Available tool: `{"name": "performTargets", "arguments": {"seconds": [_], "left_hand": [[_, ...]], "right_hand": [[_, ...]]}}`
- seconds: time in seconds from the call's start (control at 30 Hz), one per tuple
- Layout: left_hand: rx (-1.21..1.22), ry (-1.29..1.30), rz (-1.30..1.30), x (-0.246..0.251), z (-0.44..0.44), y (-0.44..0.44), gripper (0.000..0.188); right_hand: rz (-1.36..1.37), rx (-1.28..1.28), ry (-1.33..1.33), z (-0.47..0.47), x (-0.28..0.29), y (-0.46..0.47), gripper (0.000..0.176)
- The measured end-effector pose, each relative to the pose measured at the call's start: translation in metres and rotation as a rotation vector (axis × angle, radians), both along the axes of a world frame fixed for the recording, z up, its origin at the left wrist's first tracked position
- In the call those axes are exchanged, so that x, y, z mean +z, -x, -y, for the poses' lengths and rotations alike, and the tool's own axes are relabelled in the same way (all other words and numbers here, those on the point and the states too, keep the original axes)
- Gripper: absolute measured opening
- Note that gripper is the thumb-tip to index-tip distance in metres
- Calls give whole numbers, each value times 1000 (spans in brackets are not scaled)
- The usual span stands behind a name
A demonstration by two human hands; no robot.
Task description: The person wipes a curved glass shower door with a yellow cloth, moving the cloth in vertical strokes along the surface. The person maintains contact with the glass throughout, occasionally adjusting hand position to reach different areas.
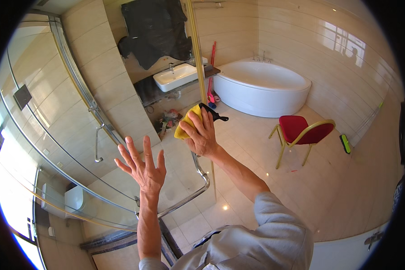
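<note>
In my right hand (201,134) is a yellow cloth (185,126), held together with a black-handled tool (216,113) whose handle sticks out to the right; its working end is hidden. The cloth lies against or close to a glass shower door panel; contact cannot be told. My left hand (144,168) is raised with fingers spread and holds nothing, its palm turned towards the glass. Below the hands a bent chrome handle (189,198) is fixed to the glass door. A gold-coloured edge strip (199,64) runs up beyond my right hand.
A red chair (292,130) with gold legs stands at right, before a white corner bathtub (263,87). Beyond the glass are a washbasin (175,77) and a red-handled tool (212,71). A green brush head (345,143) rests by the right wall. Curved glass and rails surround the left side.
</note>
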State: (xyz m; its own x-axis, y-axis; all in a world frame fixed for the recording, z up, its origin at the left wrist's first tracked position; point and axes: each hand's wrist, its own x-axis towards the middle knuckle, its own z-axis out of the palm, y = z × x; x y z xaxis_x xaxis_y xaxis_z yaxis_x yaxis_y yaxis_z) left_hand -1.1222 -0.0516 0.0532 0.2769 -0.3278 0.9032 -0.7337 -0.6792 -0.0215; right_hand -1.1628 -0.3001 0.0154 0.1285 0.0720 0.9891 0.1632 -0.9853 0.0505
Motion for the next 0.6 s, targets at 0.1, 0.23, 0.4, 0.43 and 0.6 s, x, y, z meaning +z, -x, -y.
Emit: {"name": "performTargets", "arguments": {"seconds": [0.1, 0.23, 0.4, 0.43, 0.6], "left_hand": [[36, -21, 33, -10, -9, -7, 79], [58, -25, 24, -11, -1, -4, 81], [52, -27, 25, -9, 3, -4, 81], [56, -27, 18, -8, 3, -3, 81], [70, -27, 18, -10, -1, -4, 80]], "right_hand": [[21, 60, 25, 10, 23, -8, 53], [65, 56, 5, 10, 125, -2, 54], [225, 43, 43, 9, 194, -11, 50], [226, 38, 47, 10, 196, -11, 49], [266, 102, 56, 17, 189, -22, 58]]}}
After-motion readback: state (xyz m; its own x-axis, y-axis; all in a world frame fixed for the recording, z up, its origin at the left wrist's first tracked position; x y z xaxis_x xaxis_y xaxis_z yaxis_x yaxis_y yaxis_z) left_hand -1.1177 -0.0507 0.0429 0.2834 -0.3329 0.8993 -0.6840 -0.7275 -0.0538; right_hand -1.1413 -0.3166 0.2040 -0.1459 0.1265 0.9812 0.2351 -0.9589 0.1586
